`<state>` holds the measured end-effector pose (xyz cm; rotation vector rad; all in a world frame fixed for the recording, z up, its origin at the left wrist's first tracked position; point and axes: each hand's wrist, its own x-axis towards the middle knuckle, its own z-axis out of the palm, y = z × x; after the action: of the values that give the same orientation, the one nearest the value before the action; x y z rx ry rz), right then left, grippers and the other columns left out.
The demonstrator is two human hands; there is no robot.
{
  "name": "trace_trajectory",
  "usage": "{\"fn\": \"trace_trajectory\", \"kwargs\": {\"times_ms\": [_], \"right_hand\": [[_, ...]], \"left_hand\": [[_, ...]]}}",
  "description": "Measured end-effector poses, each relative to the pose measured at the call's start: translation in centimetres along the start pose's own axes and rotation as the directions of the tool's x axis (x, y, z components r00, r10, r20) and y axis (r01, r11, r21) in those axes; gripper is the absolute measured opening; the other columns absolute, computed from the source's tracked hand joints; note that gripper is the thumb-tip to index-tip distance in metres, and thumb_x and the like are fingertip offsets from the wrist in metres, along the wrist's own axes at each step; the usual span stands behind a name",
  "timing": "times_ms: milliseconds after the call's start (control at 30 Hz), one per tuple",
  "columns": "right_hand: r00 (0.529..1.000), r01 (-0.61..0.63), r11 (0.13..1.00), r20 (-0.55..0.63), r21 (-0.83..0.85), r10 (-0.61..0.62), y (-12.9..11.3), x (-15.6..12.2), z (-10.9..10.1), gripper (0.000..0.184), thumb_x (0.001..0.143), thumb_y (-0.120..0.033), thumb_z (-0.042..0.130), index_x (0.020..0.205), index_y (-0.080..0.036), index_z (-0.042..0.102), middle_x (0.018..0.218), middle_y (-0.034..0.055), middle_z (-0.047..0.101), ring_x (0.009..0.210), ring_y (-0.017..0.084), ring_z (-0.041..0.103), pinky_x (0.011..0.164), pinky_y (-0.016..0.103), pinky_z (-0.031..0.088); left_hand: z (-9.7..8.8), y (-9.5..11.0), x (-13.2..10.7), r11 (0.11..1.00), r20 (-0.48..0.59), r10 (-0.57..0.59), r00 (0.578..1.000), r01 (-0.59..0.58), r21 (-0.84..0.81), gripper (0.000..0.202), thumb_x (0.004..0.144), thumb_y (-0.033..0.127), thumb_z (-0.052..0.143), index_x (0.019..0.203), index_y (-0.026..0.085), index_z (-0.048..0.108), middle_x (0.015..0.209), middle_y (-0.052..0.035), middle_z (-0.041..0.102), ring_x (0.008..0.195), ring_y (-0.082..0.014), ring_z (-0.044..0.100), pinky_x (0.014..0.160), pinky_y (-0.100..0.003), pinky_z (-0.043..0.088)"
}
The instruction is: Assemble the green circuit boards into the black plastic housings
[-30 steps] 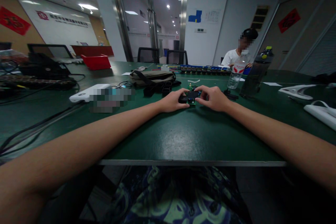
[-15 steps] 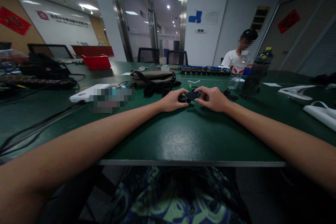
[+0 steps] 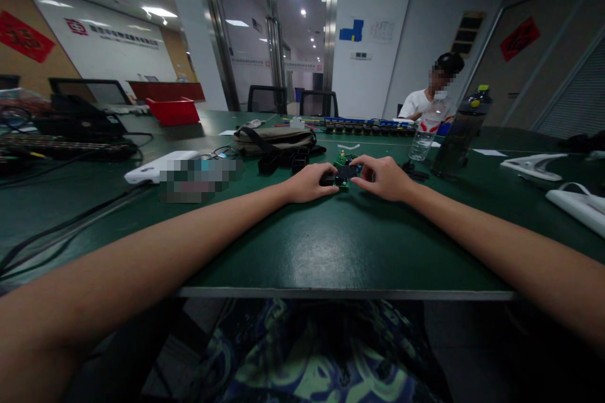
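Observation:
Between my two hands lies a small black part [image 3: 347,172], set against a green circuit board [image 3: 345,186]. My left hand [image 3: 307,183] is curled, its thumb and fingers closed on a dark block [image 3: 326,178] at the left end of the board. From the other side my right hand [image 3: 384,177] pinches the right side of the black part with thumb and index finger. More green boards or components [image 3: 346,158] show just behind. My fingers hide where the pieces meet.
Behind my left hand are black plastic trays [image 3: 300,160] and a grey pouch [image 3: 278,138]. A clear water bottle [image 3: 422,138] and a dark bottle [image 3: 458,138] stand at right. A person in white [image 3: 418,104] sits across. A white device [image 3: 161,167] with cables lies left.
My left fingers have shifted very slightly at the dark block. My right hand stays in place.

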<state>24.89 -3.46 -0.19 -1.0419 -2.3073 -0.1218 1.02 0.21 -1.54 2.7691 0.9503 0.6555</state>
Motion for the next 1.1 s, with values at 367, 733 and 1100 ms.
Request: {"fn": "trace_trajectory", "kwargs": {"times_ms": [367,733,1100], "right_hand": [[1.000,0.015,1.000,-0.001,0.012,-0.015,0.02,0.00,-0.03,0.029,0.084,-0.031,0.065,0.109,-0.016,0.066,0.068,-0.0010,0.068,0.058,0.014,0.059,0.064,0.024,0.041],[1.000,-0.001,1.000,0.013,0.014,0.001,-0.06,0.00,-0.08,0.030,0.084,-0.031,0.066,0.110,-0.017,0.066,0.069,-0.0011,0.068,0.058,0.013,0.059,0.064,0.025,0.042],[0.999,0.023,0.999,0.028,0.033,-0.024,0.11,0.01,0.04,0.030,0.084,-0.031,0.066,0.111,-0.016,0.066,0.067,-0.0015,0.067,0.056,0.013,0.058,0.063,0.025,0.040]], "left_hand": [[0.00,0.11,0.34,0.984,0.029,0.035,0.999,-0.040,0.173,0.037,0.090,0.048,0.056,0.110,0.017,0.061,0.106,-0.0104,0.069,0.098,-0.0254,0.064,0.087,-0.036,0.049],[0.03,0.25,0.42,0.980,0.037,0.035,0.999,-0.041,0.195,0.036,0.091,0.048,0.053,0.107,0.017,0.060,0.103,-0.0107,0.067,0.094,-0.0254,0.063,0.085,-0.036,0.049],[-0.07,0.30,0.44,0.984,0.063,0.002,0.998,-0.014,0.179,0.035,0.091,0.048,0.053,0.106,0.017,0.057,0.105,-0.0115,0.065,0.097,-0.0267,0.061,0.088,-0.037,0.048]]}}
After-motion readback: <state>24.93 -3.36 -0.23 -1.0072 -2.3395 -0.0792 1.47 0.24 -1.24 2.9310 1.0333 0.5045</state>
